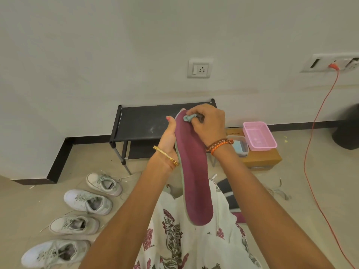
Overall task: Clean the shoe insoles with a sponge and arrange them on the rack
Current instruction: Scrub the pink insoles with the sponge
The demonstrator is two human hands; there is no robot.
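Note:
A long maroon insole (194, 171) with a pale green edge stands nearly upright in front of me. My left hand (169, 138) grips it from behind at its upper half, the thumb tip showing at the left edge. My right hand (208, 123) pinches a small pale teal sponge (188, 117) and presses it on the insole's top end. The low black rack (143, 123) stands against the wall behind my hands, its top shelf bare and dusty. Part of another maroon insole (240, 217) lies on the floor to the right of my lap.
Several white sneakers (88, 200) lie in a row on the floor at the left. A pink basket (259, 136) and a clear tub (240, 145) sit on a cardboard box (262, 160) right of the rack. An orange cable (312, 152) hangs from a wall socket. A black bin (347, 131) stands far right.

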